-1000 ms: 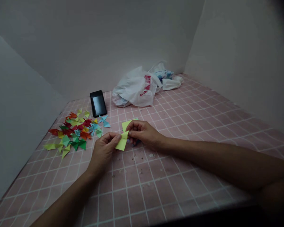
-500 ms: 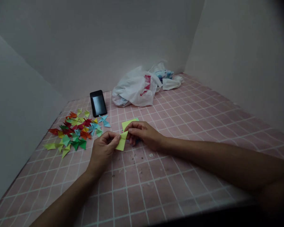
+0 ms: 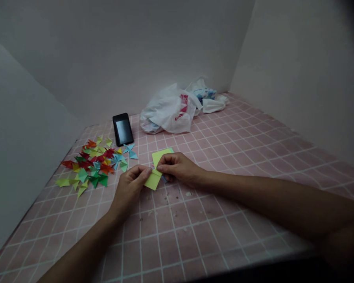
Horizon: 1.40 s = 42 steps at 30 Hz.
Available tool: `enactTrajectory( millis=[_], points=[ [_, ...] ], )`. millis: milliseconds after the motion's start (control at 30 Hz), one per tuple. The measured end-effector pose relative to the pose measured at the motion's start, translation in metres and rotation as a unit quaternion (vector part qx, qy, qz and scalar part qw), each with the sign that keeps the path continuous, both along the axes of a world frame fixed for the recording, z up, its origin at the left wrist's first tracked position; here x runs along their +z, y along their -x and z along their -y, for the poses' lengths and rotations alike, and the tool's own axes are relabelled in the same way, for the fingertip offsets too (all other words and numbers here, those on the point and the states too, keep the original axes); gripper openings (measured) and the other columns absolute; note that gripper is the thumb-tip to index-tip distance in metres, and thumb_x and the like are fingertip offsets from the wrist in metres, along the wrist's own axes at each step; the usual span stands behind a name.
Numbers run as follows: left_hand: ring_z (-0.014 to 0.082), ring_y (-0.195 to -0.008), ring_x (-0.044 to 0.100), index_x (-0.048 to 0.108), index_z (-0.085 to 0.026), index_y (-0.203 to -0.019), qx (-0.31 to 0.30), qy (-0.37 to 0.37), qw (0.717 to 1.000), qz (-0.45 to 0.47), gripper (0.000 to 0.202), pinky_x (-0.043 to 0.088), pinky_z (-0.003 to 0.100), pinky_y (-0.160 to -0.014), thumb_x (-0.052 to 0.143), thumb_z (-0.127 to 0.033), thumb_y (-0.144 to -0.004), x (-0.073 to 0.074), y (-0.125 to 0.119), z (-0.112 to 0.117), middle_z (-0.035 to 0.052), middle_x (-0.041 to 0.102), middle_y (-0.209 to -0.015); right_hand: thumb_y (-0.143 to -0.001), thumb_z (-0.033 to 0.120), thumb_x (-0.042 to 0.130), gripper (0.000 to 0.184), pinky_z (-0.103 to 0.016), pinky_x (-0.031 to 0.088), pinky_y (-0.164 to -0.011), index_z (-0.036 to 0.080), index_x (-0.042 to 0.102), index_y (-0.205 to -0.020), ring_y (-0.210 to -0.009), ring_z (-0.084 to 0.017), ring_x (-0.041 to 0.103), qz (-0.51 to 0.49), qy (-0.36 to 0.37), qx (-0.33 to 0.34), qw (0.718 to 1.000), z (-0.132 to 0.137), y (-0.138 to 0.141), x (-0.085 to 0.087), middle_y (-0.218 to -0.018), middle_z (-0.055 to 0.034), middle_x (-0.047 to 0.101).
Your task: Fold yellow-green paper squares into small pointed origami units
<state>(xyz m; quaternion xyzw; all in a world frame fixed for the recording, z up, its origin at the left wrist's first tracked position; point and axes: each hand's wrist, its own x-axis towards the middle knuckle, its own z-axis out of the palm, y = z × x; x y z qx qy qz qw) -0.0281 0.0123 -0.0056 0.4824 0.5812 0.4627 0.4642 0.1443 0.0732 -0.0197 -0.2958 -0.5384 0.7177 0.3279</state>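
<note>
A yellow-green paper piece, partly folded, is pinched between both hands just above the pink tiled surface. My left hand grips its left side with thumb and fingers closed. My right hand pinches the fold at the middle, and the paper's upper flap shows behind its fingers. A bit of blue shows under my right hand; what it is cannot be made out.
A heap of small folded paper shapes in red, green, yellow and blue lies to the left. A black phone stands behind it. White plastic bags lie in the far corner. Plain walls close in the left, back and right.
The paper has been turned slightly and its lower part now lies flatter and wider. Both hands stay pinched on it in nearly the same place.
</note>
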Motion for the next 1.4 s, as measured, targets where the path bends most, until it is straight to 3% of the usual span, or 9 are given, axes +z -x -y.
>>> enactTrajectory(
  millis=[200, 767, 1067, 1400],
  points=[
    [0.0116, -0.055, 0.050, 0.064, -0.018, -0.067, -0.006, 0.026, 0.998, 0.057, 0.031, 0.040, 0.020, -0.050, 0.074, -0.046, -0.075, 0.0015, 0.0003, -0.0006, -0.0021, 0.058, -0.064, -0.084, 0.023, 0.064, 0.017, -0.018, 0.035, -0.043, 0.017, 0.056, -0.070, -0.044, -0.007, 0.046, -0.002, -0.006, -0.005, 1.000, -0.0026, 0.0001, -0.0035, -0.049, 0.0056, 0.053],
    [0.0107, -0.056, 0.049, 0.069, -0.017, -0.067, -0.002, -0.046, 0.996, -0.080, 0.024, 0.038, 0.021, -0.052, 0.073, -0.039, -0.075, 0.0042, 0.0003, -0.0020, -0.0015, 0.061, -0.061, -0.083, 0.018, 0.063, 0.018, -0.018, 0.035, -0.043, 0.017, 0.056, -0.067, -0.043, -0.006, 0.046, 0.000, 0.005, -0.002, 1.000, 0.0003, 0.0007, -0.0011, -0.049, 0.0056, 0.053],
    [0.0102, -0.058, 0.053, 0.070, -0.017, -0.074, -0.022, -0.014, 0.999, -0.027, 0.027, 0.042, 0.019, -0.052, 0.075, -0.044, -0.074, 0.0043, 0.0024, -0.0017, -0.0020, 0.064, -0.066, -0.082, 0.023, 0.066, 0.018, -0.018, 0.036, -0.044, 0.017, 0.056, -0.069, -0.043, -0.006, 0.047, -0.009, -0.005, -0.007, 1.000, -0.0022, 0.0004, -0.0043, -0.049, 0.0059, 0.054],
    [0.0113, -0.058, 0.056, 0.070, -0.016, -0.073, -0.015, -0.009, 0.999, -0.031, 0.024, 0.045, 0.020, -0.053, 0.077, -0.039, -0.069, 0.0050, 0.0024, -0.0024, -0.0009, 0.066, -0.065, -0.085, 0.018, 0.062, 0.017, -0.018, 0.035, -0.044, 0.016, 0.056, -0.069, -0.044, -0.006, 0.046, -0.008, -0.006, 0.001, 1.000, -0.0023, 0.0004, -0.0031, -0.050, 0.0055, 0.053]
  ],
)
